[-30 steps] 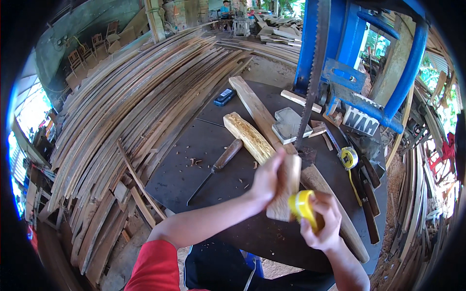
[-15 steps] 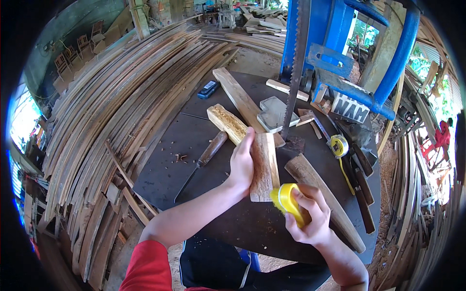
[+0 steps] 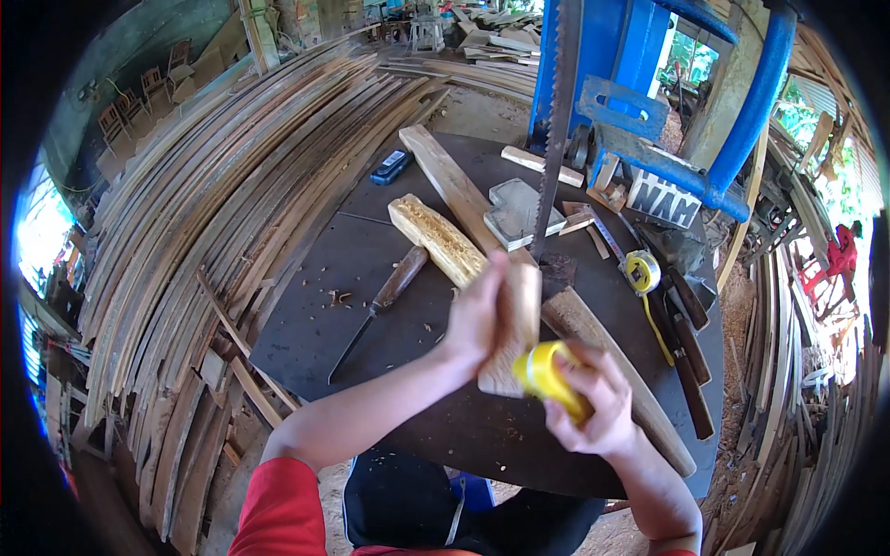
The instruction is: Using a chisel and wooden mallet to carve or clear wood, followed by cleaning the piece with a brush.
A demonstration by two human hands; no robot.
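Note:
My left hand (image 3: 473,317) is wrapped round a short wooden block (image 3: 525,289), held tilted above the dark table. My right hand (image 3: 601,400) grips a yellow brush (image 3: 547,367) against the block's lower right edge; the bristles are hidden or blurred. Just beyond my left fingers lies a rough-carved piece of wood (image 3: 434,237). The wooden handle of a long-bladed tool (image 3: 399,282) rests close to that piece, its blade pointing back toward me. To the right of the block, a long rounded timber (image 3: 623,382) lies partly behind my right hand.
A toothed bandsaw blade (image 3: 554,120) rises upright through the table (image 3: 389,380), beside a blue machine frame (image 3: 603,56). At right lie a yellow tape measure (image 3: 642,271) and several wooden-handled tools (image 3: 688,366). Stacked planks (image 3: 250,176) fill the left.
The block has turned in my left hand, showing more of its side. My right hand has brought the brush slightly up and over the block's edge. The view has shifted a little.

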